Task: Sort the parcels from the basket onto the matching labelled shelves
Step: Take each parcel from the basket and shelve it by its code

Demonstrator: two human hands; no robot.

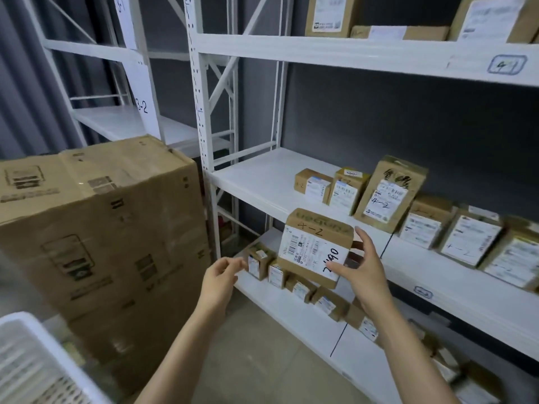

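My right hand [360, 266] holds a small brown parcel [315, 246] by its right side, thumb on the front label, fingers behind. "4-2" is handwritten on its top and its white label faces me. It hovers just in front of the middle shelf [262, 185], whose edge tag [423, 293] is to the right. My left hand [220, 275] floats left of the parcel with fingers loosely curled, holding nothing. A corner of the white basket [32, 360] shows at the bottom left.
Several labelled parcels [388, 193] stand along the middle shelf to the right. More parcels line the bottom shelf [294, 287] and the top shelf tagged 4-1 [507, 64]. A large cardboard box [102, 223] stands left of the rack. Another white rack marked 3-2 [141, 107] is behind it.
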